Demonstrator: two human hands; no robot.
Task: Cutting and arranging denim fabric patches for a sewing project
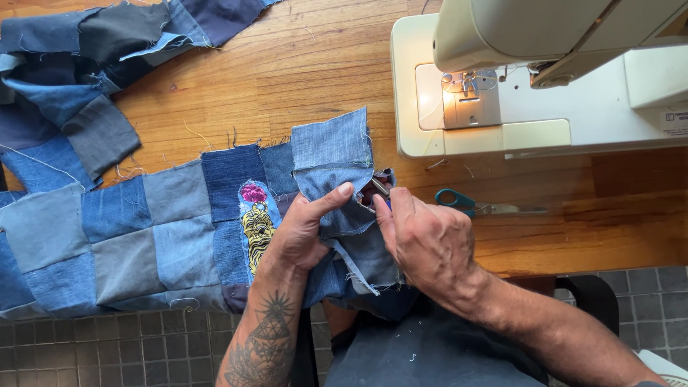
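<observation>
At table edge, both hands [358, 229] pinch patchwork denim [172, 229], perhaps snipping.

Desk [301, 64]: wooden, warm brown planks, front edge above a grey tiled floor [107, 351]. On it: white sewing machine [545, 107], right rear, lamp lit; teal-handled scissors [476, 206] just in front of the machine; denim patchwork [129, 236], left to centre, hanging over the front edge; second denim pile [72, 79], rear left; loose threads scattered.

Sunlit wooden table [301, 64] over grey tiled floor [107, 344], dark chair [591, 297] tucked beneath.
</observation>
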